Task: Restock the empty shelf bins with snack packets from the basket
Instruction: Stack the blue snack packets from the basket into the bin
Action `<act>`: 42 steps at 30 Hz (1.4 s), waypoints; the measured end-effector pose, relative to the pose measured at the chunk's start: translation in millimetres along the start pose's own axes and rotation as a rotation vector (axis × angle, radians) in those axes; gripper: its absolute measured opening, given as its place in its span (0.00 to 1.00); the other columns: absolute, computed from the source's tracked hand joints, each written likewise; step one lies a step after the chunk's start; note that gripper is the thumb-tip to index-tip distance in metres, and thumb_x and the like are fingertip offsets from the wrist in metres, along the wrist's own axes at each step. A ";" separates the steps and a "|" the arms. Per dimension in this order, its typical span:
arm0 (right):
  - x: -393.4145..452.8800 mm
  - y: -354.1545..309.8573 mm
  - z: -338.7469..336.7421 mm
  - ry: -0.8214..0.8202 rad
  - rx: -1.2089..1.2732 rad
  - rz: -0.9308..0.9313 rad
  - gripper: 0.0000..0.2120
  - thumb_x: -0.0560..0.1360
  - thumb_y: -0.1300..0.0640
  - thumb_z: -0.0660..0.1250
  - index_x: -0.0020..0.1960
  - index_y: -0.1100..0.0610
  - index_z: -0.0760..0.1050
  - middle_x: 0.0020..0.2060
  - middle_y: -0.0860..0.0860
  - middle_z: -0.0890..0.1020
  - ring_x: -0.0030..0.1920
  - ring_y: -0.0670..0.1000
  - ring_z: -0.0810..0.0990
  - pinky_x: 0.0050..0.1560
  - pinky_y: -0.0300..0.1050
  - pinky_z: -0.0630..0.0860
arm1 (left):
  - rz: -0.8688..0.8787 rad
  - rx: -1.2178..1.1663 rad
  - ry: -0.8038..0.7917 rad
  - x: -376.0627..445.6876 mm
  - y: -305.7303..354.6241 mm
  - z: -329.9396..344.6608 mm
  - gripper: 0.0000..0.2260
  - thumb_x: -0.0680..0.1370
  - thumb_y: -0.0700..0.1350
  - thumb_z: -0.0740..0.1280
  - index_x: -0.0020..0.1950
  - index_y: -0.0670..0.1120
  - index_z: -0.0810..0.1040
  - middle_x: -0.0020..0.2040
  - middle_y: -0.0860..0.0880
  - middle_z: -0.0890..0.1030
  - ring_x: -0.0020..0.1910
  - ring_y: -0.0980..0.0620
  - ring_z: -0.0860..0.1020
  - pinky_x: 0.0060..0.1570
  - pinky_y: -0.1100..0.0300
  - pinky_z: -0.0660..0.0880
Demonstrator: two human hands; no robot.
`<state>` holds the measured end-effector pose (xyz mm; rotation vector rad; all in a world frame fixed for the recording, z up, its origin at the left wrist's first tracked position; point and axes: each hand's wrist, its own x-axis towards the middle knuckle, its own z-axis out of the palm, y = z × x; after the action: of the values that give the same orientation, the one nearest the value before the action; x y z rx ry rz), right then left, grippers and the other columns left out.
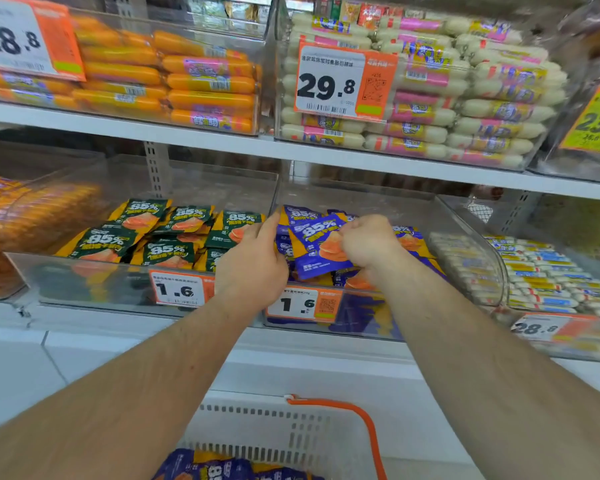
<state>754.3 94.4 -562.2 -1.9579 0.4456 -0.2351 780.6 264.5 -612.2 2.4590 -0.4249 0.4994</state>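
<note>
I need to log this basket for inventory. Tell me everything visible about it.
The basket sits low at the bottom of the view, below the shelf bins. It looks like white plastic with rows of small slots in its wall, and an orange handle arcs along its right side. Blue snack packets lie inside. Neither hand touches it.

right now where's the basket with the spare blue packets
Bottom centre of the head view: the white basket sits below the shelf between both forearms, blue packets inside.

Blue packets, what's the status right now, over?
Both hands in the blue bin. Right hand grips a blue packet; left hand steadies the pile. More packets in basket. Nothing blocking.
</note>
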 end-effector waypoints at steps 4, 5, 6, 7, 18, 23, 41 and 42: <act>0.0 -4.4 9.1 -0.043 -0.014 -0.028 0.12 0.76 0.68 0.64 0.36 0.56 0.70 0.15 0.40 0.73 0.20 0.40 0.75 0.21 0.31 0.69 | 0.015 0.006 0.006 0.3 -2.6 1.9 0.27 0.80 0.47 0.59 0.78 0.55 0.55 0.72 0.48 0.68 0.59 0.43 0.76 0.46 0.53 0.72; 2.2 -2.5 8.7 -0.022 -0.024 -0.026 0.11 0.75 0.67 0.64 0.36 0.56 0.71 0.16 0.41 0.74 0.23 0.43 0.77 0.23 0.33 0.71 | 0.015 0.015 0.005 0.2 -3.2 2.0 0.28 0.80 0.47 0.60 0.78 0.55 0.54 0.73 0.48 0.68 0.59 0.43 0.76 0.47 0.52 0.74; 3.0 -1.7 6.5 0.010 -0.021 -0.011 0.11 0.75 0.66 0.65 0.37 0.55 0.72 0.19 0.44 0.77 0.28 0.47 0.79 0.26 0.34 0.75 | 0.015 0.019 0.000 0.2 -3.5 2.2 0.28 0.80 0.47 0.60 0.78 0.55 0.54 0.73 0.48 0.67 0.60 0.43 0.76 0.48 0.51 0.74; 4.9 0.9 2.2 0.049 -0.016 0.008 0.10 0.75 0.66 0.65 0.37 0.55 0.72 0.23 0.47 0.80 0.32 0.51 0.80 0.31 0.37 0.78 | 0.014 0.021 -0.005 0.1 -3.8 1.8 0.29 0.80 0.47 0.60 0.79 0.56 0.54 0.73 0.48 0.67 0.61 0.44 0.76 0.49 0.50 0.75; 26.4 48.2 -26.9 0.131 -0.742 0.107 0.13 0.72 0.50 0.70 0.40 0.60 0.74 0.37 0.53 0.77 0.32 0.50 0.72 0.28 0.39 0.65 | 0.021 0.089 -0.037 -1.9 0.9 -0.4 0.31 0.79 0.49 0.61 0.79 0.52 0.51 0.75 0.48 0.64 0.59 0.46 0.77 0.45 0.54 0.72; 24.4 52.5 -26.7 0.156 -0.739 0.088 0.11 0.73 0.52 0.68 0.39 0.58 0.74 0.41 0.55 0.80 0.37 0.53 0.74 0.32 0.40 0.69 | 0.029 0.087 -0.074 -2.5 1.7 -0.6 0.31 0.79 0.49 0.62 0.79 0.52 0.51 0.75 0.47 0.63 0.60 0.46 0.77 0.48 0.52 0.76; -126.1 271.1 162.6 -0.608 -0.815 0.097 0.07 0.75 0.61 0.60 0.51 0.57 0.75 0.45 0.55 0.79 0.46 0.57 0.80 0.42 0.51 0.78 | -0.202 -0.209 -0.496 -180.3 -118.1 69.3 0.14 0.78 0.38 0.61 0.61 0.50 0.73 0.49 0.54 0.76 0.43 0.49 0.78 0.43 0.55 0.76; -130.9 289.1 167.9 -0.664 -0.827 0.175 0.11 0.75 0.62 0.61 0.56 0.59 0.75 0.50 0.56 0.79 0.49 0.57 0.80 0.41 0.50 0.78 | -0.226 -0.197 -0.551 -186.3 -124.5 74.0 0.13 0.78 0.38 0.61 0.61 0.49 0.73 0.49 0.54 0.76 0.44 0.50 0.77 0.43 0.58 0.74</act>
<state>637.2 182.6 -889.9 -2.5979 0.2793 0.8178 686.0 350.9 -810.3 2.3834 -0.3811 -0.3111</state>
